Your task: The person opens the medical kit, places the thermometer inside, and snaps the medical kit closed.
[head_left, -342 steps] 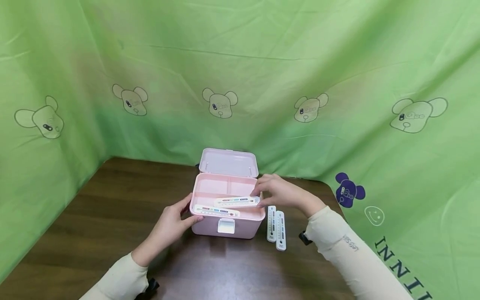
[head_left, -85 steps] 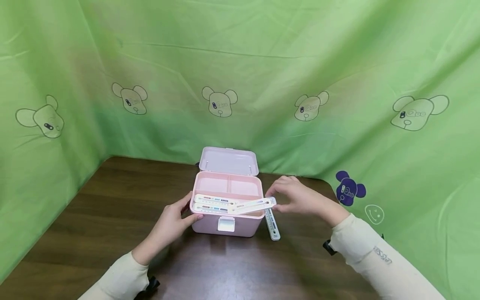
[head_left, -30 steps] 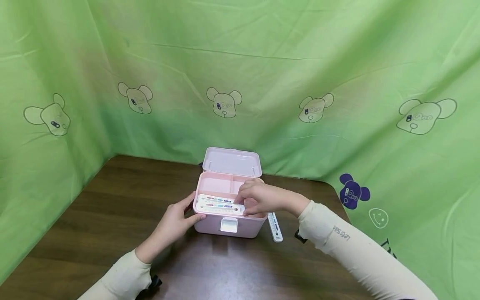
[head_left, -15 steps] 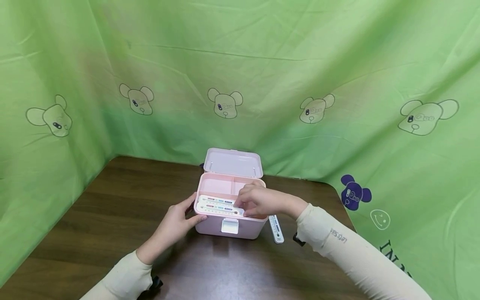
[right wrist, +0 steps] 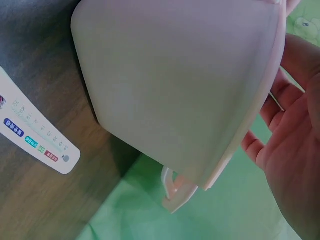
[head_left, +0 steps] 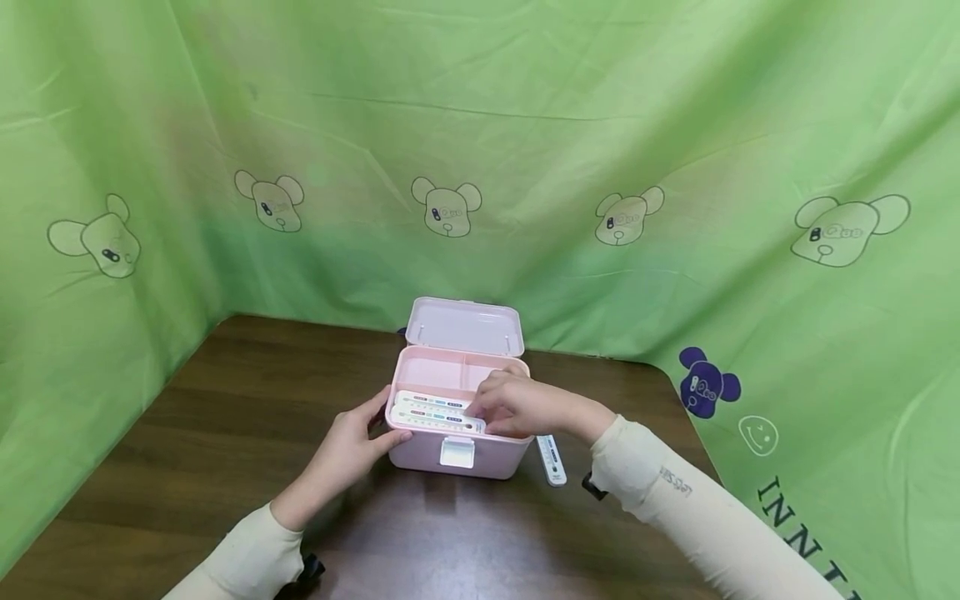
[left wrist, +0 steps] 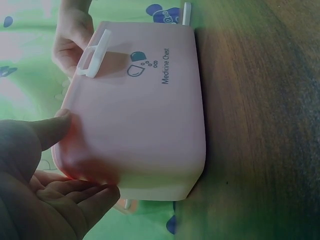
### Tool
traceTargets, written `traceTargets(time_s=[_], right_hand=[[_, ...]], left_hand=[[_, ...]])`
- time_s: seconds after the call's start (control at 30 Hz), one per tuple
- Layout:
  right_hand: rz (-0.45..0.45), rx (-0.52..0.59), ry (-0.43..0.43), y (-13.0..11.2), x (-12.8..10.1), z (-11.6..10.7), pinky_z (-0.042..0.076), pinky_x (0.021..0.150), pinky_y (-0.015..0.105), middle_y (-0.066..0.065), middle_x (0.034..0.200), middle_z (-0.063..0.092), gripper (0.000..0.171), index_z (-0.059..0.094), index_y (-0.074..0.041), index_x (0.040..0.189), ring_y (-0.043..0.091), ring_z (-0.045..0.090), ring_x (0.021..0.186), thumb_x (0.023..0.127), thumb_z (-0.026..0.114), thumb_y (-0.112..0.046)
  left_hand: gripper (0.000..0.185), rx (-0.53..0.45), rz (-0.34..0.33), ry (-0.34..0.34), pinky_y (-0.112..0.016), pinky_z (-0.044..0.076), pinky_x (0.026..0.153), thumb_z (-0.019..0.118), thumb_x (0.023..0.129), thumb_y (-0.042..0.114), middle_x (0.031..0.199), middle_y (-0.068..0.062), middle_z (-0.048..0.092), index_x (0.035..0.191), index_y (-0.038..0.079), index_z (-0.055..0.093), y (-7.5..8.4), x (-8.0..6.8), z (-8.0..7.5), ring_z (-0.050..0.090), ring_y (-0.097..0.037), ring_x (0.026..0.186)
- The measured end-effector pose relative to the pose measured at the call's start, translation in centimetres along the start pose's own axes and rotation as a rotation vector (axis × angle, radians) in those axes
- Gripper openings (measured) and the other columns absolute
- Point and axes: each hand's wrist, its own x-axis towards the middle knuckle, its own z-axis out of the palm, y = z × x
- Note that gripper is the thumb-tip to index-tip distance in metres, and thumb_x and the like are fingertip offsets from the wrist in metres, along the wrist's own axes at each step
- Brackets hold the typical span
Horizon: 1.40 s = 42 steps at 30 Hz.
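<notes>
broadly, a green cloth backdrop (head_left: 525,125) printed with bear heads walls in the scene; below it lies the dark wooden surface (head_left: 225,433); near its far middle stands the pink medicine chest (head_left: 457,454), lid (head_left: 463,325) tipped back and open, white front latch (head_left: 456,451) hanging down; the left hand (head_left: 348,446) rests against the chest's left front corner, thumb on the front wall near the rim and fingers relaxed along the side, loosely braced rather than clamped; the right hand (head_left: 513,404) reaches over the right half of the opening, fingers bent down onto the white thermometer strips (head_left: 431,412) that lie side by side across the front of the tray; whether it pinches one or only presses on them i cannot tell, since the knuckles hide the fingertips; one more thermometer strip (head_left: 551,458) lies flat on the surface just beside the chest's right wall, apart from it.

as for risk, in my judgement: the strips seem to span the tray near its rim, so a push from the right hand at one end could tip the other end up and over the edge; the left hand's light hold may let the chest slide on the smooth wood if the right hand presses sideways; the right sleeve (head_left: 675,492) passes near the loose strip and could sweep it towards the surface's edge; a strip riding proud of the rim could foul the lid
</notes>
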Motion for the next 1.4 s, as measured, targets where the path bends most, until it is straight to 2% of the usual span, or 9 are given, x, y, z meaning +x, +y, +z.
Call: traceTargets(time_s=[0.1,0.27,0.33,0.43,0.77,0.93,1.13,1.4], right_hand=[[0.029,0.003,0.027,-0.3,-0.7,-0.2,0.034,0.109,0.046,-0.010,0.110,0.072,0.031,0.075,-0.018,0.121,0.012,0.058,0.109,0.090,0.079,-0.019],[0.098,-0.031,0.134,-0.9,-2.8,-1.1,0.039,0.102,0.045,-0.006,0.115,0.073,0.031,0.075,-0.014,0.120,0.017,0.058,0.115,0.089,0.078,-0.016],[0.116,-0.050,0.192,-0.9,-3.7,-1.4,0.041,0.096,0.043,-0.004,0.115,0.072,0.031,0.075,-0.014,0.119,0.018,0.059,0.114,0.088,0.079,-0.013],[0.161,-0.069,0.268,-0.9,-4.7,-1.3,0.042,0.096,0.044,-0.004,0.114,0.072,0.031,0.076,-0.015,0.117,0.019,0.060,0.111,0.087,0.080,-0.012],[0.360,-0.041,0.528,-1.2,-8.7,1.6,0.045,0.098,0.049,0.001,0.115,0.073,0.034,0.074,-0.011,0.121,0.024,0.062,0.113,0.088,0.082,-0.016],[0.440,-0.016,0.631,-1.3,-10.4,3.7,0.044,0.100,0.051,0.004,0.116,0.073,0.040,0.073,-0.009,0.124,0.027,0.062,0.112,0.085,0.083,-0.012],[0.546,0.037,0.698,-1.3,-11.6,6.1,0.042,0.098,0.049,0.005,0.115,0.072,0.044,0.072,-0.008,0.125,0.027,0.062,0.111,0.083,0.086,-0.013],[0.697,0.123,0.687,-1.6,-12.2,8.5,0.041,0.099,0.052,0.008,0.112,0.072,0.050,0.070,-0.005,0.127,0.031,0.062,0.109,0.082,0.087,-0.017]], left_hand=[[0.082,-0.005,0.008,-0.006,-0.041,0.054,0.103,0.083,0.089,0.027,0.151,-0.014,0.053,0.156,0.003,0.041,0.0,0.0,0.3,0.059,-0.026,0.132],[0.082,-0.007,-0.003,-0.005,-0.040,0.054,0.104,0.083,0.089,0.028,0.151,-0.014,0.054,0.155,0.003,0.042,-0.1,0.0,0.5,0.059,-0.026,0.132],[0.082,0.003,-0.011,-0.003,-0.041,0.053,0.104,0.083,0.089,0.028,0.151,-0.014,0.053,0.155,0.003,0.042,-0.1,0.0,0.3,0.058,-0.027,0.133],[0.084,0.012,-0.027,0.002,-0.041,0.053,0.104,0.083,0.088,0.027,0.151,-0.015,0.053,0.155,0.002,0.041,-0.1,-0.1,0.0,0.058,-0.027,0.133],[0.084,0.023,-0.015,0.003,-0.041,0.054,0.103,0.083,0.088,0.027,0.149,-0.018,0.053,0.155,-0.002,0.040,0.0,-0.1,0.2,0.059,-0.029,0.132],[0.084,0.023,-0.004,0.006,-0.042,0.053,0.104,0.083,0.088,0.027,0.149,-0.019,0.053,0.154,-0.003,0.040,0.1,-0.1,0.2,0.058,-0.030,0.133],[0.084,0.019,0.002,0.000,-0.042,0.053,0.103,0.083,0.089,0.028,0.149,-0.020,0.053,0.154,-0.003,0.040,-0.1,0.0,0.0,0.058,-0.031,0.132],[0.085,0.028,0.003,0.003,-0.043,0.053,0.103,0.084,0.088,0.028,0.150,-0.018,0.053,0.154,-0.002,0.041,-0.2,0.0,0.0,0.058,-0.030,0.133]])
